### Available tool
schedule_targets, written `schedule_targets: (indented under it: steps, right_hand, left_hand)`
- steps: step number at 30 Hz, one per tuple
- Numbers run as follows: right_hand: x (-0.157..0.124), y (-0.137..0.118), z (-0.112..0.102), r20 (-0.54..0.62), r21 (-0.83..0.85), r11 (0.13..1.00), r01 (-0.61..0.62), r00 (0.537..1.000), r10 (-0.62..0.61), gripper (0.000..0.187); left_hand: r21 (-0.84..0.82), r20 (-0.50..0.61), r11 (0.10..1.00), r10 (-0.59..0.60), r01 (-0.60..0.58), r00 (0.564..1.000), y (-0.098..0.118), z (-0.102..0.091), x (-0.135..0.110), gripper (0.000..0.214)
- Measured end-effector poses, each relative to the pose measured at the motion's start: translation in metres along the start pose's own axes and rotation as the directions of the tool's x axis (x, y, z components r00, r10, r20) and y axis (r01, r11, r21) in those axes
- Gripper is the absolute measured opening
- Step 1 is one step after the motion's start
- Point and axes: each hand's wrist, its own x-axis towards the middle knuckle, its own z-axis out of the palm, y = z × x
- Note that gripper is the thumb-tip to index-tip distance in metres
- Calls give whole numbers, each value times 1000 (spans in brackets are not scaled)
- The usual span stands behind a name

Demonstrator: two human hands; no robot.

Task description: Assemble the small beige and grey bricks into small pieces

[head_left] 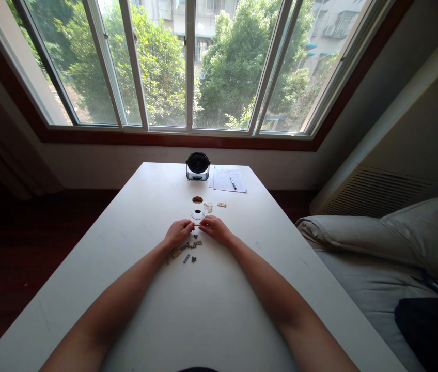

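My left hand [180,231] and my right hand [213,227] meet over the white table, fingers closed in a pinch. Between their fingertips runs a thin reddish-brown strip [196,225], too small to make out its kind; each hand grips one end. Just in front of me, below the hands, lie several small dark grey pieces [187,258] and a tan piece [176,253], partly beside my left wrist. Beyond the fingers is a clear round disc-like item [198,214] with a dark centre. Cream-coloured pieces [208,206] and a tan studded plate [222,205] lie past my right hand.
The white table [134,206] has a round hole [198,200] near its far end. A black round device on a stand [198,164] stands at the far edge, beside papers [227,180] with a pen [233,183]. A grey sofa [358,268] is on the right.
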Motion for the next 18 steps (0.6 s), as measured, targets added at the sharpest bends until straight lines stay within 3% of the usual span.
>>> schedule_targets:
  steps: [8,18]
  right_hand:
    - [-1,-7,-2,-48,56,998,-6,999,9,7]
    - [0,-2,0,-60,13,1000,-7,998,7,12]
  left_hand:
    - [3,10,1000,-17,17,1000,0,0,0,43]
    - [6,-21,1000,6,-5,1000,-5,3,0,31]
